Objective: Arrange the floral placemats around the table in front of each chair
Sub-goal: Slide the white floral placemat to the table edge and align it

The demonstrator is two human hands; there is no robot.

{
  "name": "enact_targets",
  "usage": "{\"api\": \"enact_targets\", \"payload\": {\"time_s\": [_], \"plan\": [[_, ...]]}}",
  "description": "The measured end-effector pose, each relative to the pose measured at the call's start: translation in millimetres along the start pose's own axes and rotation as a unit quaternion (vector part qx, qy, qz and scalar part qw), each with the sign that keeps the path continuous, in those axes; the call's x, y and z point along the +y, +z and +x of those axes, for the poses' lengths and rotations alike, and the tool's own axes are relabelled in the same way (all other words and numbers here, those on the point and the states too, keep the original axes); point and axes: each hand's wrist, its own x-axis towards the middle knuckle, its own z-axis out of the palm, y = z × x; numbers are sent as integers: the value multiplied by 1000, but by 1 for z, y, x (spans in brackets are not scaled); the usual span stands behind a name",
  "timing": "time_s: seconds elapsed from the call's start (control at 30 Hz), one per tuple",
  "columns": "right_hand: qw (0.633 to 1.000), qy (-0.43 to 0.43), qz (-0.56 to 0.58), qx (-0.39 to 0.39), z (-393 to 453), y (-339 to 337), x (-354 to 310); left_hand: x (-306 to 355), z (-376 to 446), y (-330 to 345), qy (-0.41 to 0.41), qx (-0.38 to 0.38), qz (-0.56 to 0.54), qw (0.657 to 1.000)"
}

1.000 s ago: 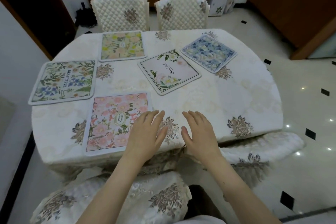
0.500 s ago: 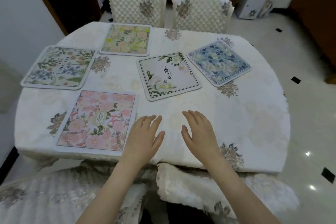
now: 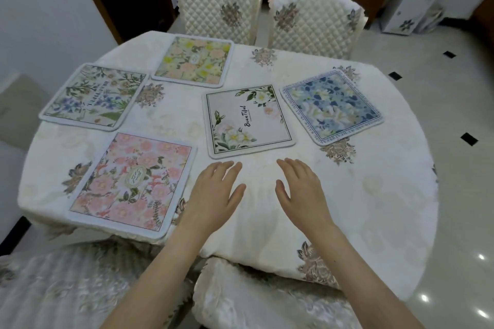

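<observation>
Now both hands, left hand (image 3: 213,192) and right hand (image 3: 302,189), spread flat and empty over bare worktop (image 3: 374,195). Beyond the fingertips lies the white placemat (image 3: 248,120); the pink placemat (image 3: 131,181) overhangs the near edge.

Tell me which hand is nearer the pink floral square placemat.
Left. The left hand hovers just beside the pink floral square placemat, off its right edge. The right hand is farther right, over bare tablecloth.
</observation>
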Motion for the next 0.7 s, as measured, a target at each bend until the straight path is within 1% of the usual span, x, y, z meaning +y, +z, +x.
{"api": "enact_targets", "payload": {"time_s": [0.2, 0.33, 0.53, 0.7], "plan": [[999, 12, 3, 33, 49, 9, 20, -19, 59, 8, 29, -1, -10, 1000], [999, 36, 2, 15, 94, 28, 37, -45, 110, 20, 16, 17, -32, 999], [998, 65, -4, 7, 167, 60, 58, -93, 181, 52, -93, 21, -52, 994], [996, 92, -15, 7, 211, 88, 73, -119, 213, 82, -163, 33, -48, 985]]}}
